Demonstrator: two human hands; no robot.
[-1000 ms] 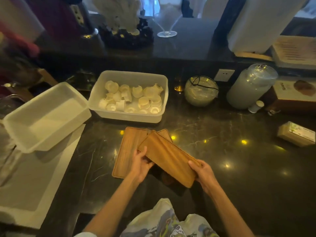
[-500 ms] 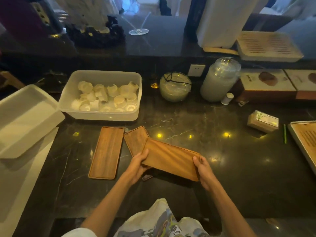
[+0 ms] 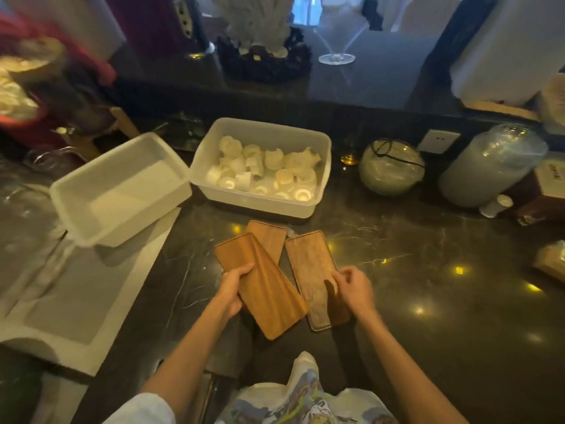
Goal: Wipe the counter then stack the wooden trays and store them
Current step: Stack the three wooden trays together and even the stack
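Observation:
Three wooden trays are on the dark marble counter [image 3: 428, 301]. My left hand [image 3: 234, 287] grips the left edge of one wooden tray [image 3: 266, 292], which is tilted and lifted. Under it lies a second tray [image 3: 269, 237], mostly covered, with only its far end showing. A third tray [image 3: 310, 267] lies flat just to the right. My right hand [image 3: 351, 286] is closed on its right edge, thumb on top. A patterned cloth [image 3: 305, 396] hangs at my waist below.
A white tub of small white cups [image 3: 318, 206] stands just behind the trays. An empty white tub [image 3: 76, 209] sits tilted at the left over a white mat [image 3: 76, 295]. A round glass jar [image 3: 391, 169], a tall jar [image 3: 489, 169] and a small box [image 3: 550, 261] stand at the right.
My right hand has let go of the lifted tray and moved onto the tray lying at the right. My left hand alone now holds the lifted tray, swung over the left tray.

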